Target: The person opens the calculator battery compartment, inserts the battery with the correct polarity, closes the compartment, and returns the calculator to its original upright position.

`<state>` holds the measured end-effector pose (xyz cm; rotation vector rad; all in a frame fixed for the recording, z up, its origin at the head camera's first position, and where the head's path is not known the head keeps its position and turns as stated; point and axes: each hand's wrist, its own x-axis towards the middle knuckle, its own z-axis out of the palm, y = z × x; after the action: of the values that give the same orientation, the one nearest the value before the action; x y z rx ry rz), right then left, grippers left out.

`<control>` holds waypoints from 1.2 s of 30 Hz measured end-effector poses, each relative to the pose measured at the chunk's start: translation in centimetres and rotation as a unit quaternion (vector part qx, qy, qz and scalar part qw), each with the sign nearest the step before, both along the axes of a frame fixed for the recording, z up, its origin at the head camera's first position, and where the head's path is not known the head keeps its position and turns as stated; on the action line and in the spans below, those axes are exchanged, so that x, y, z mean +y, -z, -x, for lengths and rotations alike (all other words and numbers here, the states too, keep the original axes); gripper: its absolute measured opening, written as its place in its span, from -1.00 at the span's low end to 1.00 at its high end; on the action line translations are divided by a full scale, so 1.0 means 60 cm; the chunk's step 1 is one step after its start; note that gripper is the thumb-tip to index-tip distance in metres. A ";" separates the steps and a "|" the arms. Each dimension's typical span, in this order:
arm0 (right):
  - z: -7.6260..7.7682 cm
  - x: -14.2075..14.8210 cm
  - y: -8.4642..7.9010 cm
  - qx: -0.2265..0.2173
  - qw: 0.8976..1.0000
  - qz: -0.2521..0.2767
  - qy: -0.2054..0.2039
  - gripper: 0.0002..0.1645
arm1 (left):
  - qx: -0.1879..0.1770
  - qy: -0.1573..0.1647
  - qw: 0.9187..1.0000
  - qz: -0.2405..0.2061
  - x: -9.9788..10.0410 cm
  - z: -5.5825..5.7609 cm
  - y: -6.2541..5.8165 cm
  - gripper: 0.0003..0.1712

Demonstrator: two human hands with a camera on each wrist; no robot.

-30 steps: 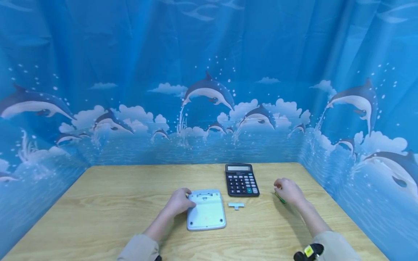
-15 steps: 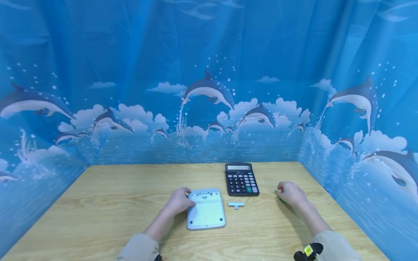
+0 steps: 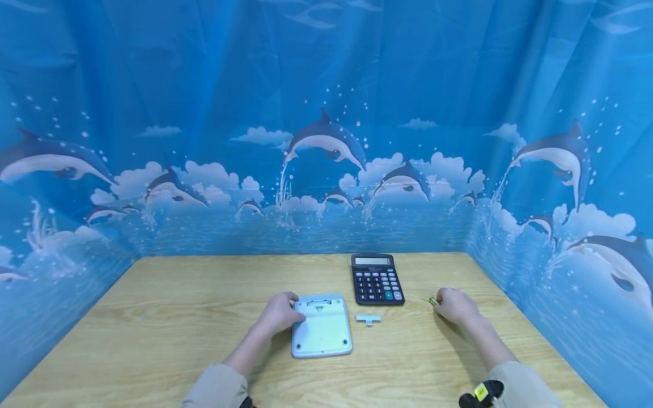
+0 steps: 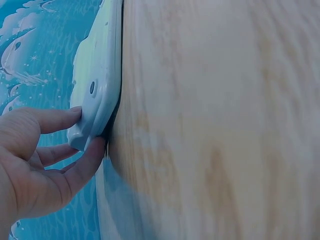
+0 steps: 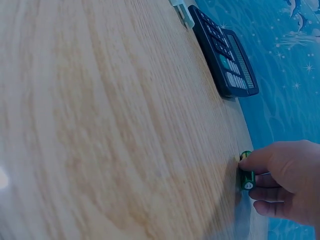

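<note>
A white, flat, rounded-corner device lies back side up near the middle of the table, small dark feet at its corners and an open battery compartment along its far end. My left hand grips its left edge; in the left wrist view the thumb is on the upper face and the fingers curl at the rim. To the right, my right hand holds a green battery between thumb and fingers, close over the tabletop. The pale T-shaped battery cover lies right of the white device.
Behind the battery cover, a black calculator lies face up near the back edge. The wooden table is bordered by a blue curtain printed with dolphins, at the back and both sides.
My right hand has shifted slightly right and towards me, and the green battery in its fingers has turned and shows differently. The left hand and the white device stay in place.
</note>
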<state>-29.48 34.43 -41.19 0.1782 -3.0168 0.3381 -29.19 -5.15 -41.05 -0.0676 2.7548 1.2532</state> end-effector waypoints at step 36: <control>0.001 -0.010 -0.015 0.003 0.999 0.038 -0.014 -0.87 | -0.008 -0.001 1.000 -0.007 -0.001 0.001 0.000 -0.39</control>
<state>-29.57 33.84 -40.29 0.2160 -2.9910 0.4541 -29.23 -5.22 -41.02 -0.0791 2.7325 1.2675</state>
